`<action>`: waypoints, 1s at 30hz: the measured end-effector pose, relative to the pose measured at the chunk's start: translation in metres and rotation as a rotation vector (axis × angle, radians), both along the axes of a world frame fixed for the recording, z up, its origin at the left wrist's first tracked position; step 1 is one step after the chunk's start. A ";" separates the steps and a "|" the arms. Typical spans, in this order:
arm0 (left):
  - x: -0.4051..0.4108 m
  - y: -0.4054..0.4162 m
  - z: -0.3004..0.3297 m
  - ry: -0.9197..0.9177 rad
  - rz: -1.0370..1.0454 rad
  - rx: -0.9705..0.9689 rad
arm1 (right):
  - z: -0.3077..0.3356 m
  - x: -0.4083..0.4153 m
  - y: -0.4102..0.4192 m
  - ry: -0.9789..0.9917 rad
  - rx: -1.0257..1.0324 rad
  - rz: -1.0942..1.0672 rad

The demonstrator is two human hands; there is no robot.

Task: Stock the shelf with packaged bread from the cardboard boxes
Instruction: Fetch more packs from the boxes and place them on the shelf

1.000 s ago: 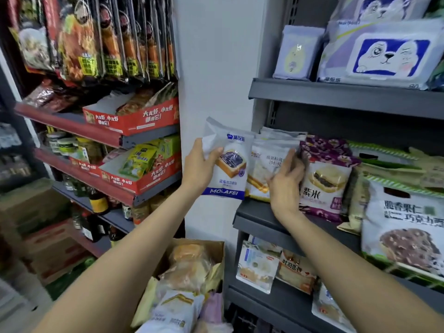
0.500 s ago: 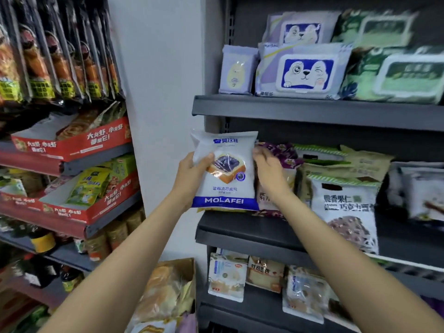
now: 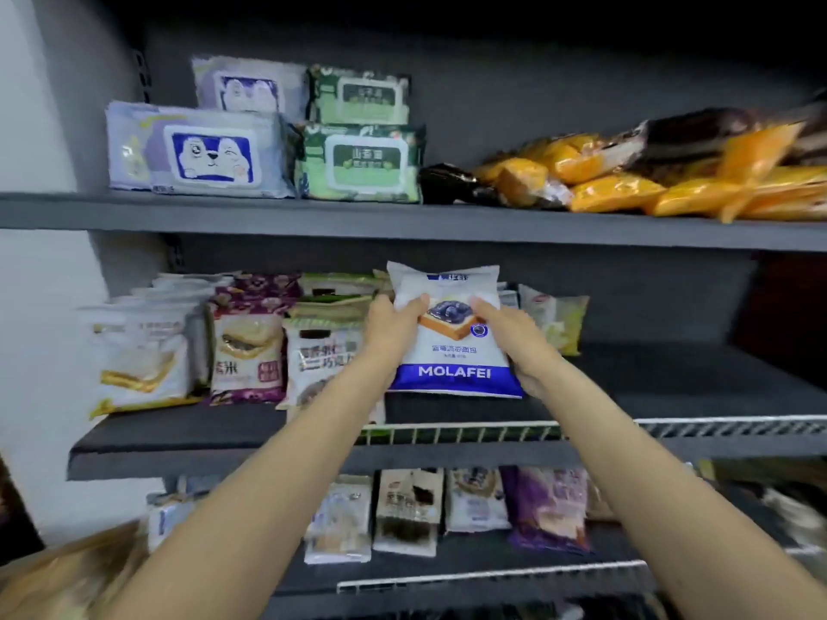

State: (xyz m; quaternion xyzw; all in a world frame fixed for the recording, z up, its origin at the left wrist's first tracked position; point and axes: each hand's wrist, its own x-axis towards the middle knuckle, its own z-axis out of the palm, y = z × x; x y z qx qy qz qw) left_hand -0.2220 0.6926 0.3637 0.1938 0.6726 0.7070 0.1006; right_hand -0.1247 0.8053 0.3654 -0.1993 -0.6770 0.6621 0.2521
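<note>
A white and blue MOLAFEI bread packet (image 3: 452, 351) stands upright over the middle shelf (image 3: 223, 431), near its centre. My left hand (image 3: 389, 328) grips its left edge and my right hand (image 3: 510, 337) grips its right edge. To the left stand rows of other bread packets: white (image 3: 143, 351), purple (image 3: 250, 346) and a chocolate one (image 3: 313, 364). A pale yellow packet (image 3: 559, 319) stands just behind on the right. A blurred corner of the bread-filled cardboard box (image 3: 67, 570) shows at the bottom left.
Wet-wipe packs (image 3: 201, 149) and orange bread bags (image 3: 626, 172) lie on the top shelf. A white wire rail (image 3: 671, 427) runs along the middle shelf's front right. The shelf surface right of the held packet is bare. More packets (image 3: 407, 512) stand on the lower shelf.
Both hands carried the MOLAFEI packet rightward along the middle shelf, past the purple and chocolate packets. My right hand went from touching shelf packets to gripping this one. The view swung right and up.
</note>
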 end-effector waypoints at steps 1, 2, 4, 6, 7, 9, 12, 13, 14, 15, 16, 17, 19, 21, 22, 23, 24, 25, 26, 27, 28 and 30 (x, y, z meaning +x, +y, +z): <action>0.009 0.018 -0.004 0.025 0.006 -0.016 | -0.003 0.013 0.017 -0.007 0.046 0.003; 0.015 0.035 -0.009 0.061 0.009 -0.044 | -0.006 0.024 0.033 -0.013 0.097 -0.001; 0.024 0.062 -0.016 0.095 -0.008 -0.102 | -0.011 0.038 0.058 -0.030 0.137 -0.033; 0.029 0.083 -0.019 0.056 -0.047 -0.131 | -0.017 0.039 0.080 -0.042 0.155 -0.085; 0.029 0.091 -0.019 0.029 -0.068 -0.129 | -0.021 0.035 0.090 -0.039 0.170 -0.107; 0.024 0.106 -0.018 0.008 -0.109 -0.120 | -0.030 0.019 0.109 -0.047 0.201 -0.147; 0.011 0.127 -0.018 0.085 -0.103 -0.235 | -0.040 -0.012 0.129 -0.086 0.271 -0.186; 0.004 0.134 -0.021 0.122 -0.085 -0.310 | -0.043 -0.022 0.135 -0.107 0.315 -0.197; -0.005 0.142 -0.026 0.165 -0.060 -0.387 | -0.045 -0.033 0.141 -0.134 0.371 -0.206; -0.014 0.149 -0.032 0.208 -0.039 -0.460 | -0.050 -0.042 0.147 -0.153 0.432 -0.221; -0.023 0.156 -0.039 0.250 -0.025 -0.521 | -0.056 -0.051 0.151 -0.161 0.483 -0.235; -0.029 0.162 -0.047 0.273 -0.018 -0.583 | -0.065 -0.059 0.156 -0.172 0.542 -0.253; -0.040 0.173 -0.063 0.281 -0.025 -0.700 | -0.083 -0.071 0.163 -0.241 0.723 -0.288; -0.046 0.180 -0.077 0.282 -0.021 -0.761 | -0.094 -0.078 0.171 -0.296 0.864 -0.278; -0.047 0.182 -0.080 0.274 -0.012 -0.756 | -0.095 -0.080 0.173 -0.316 0.889 -0.256; -0.048 0.183 -0.082 0.268 -0.010 -0.750 | -0.094 -0.082 0.175 -0.342 0.904 -0.238; -0.049 0.183 -0.082 0.273 -0.023 -0.751 | -0.092 -0.082 0.176 -0.373 0.932 -0.232; -0.049 0.181 -0.080 0.269 -0.038 -0.769 | -0.090 -0.081 0.176 -0.407 0.976 -0.241; -0.049 0.180 -0.078 0.269 -0.047 -0.792 | -0.086 -0.079 0.174 -0.438 1.032 -0.247; -0.048 0.177 -0.074 0.269 -0.041 -0.820 | -0.082 -0.075 0.171 -0.460 1.082 -0.244; -0.044 0.173 -0.070 0.279 -0.024 -0.845 | -0.077 -0.070 0.167 -0.467 1.108 -0.230; -0.032 0.160 -0.060 0.385 0.047 -0.913 | -0.068 -0.057 0.157 -0.411 1.076 -0.160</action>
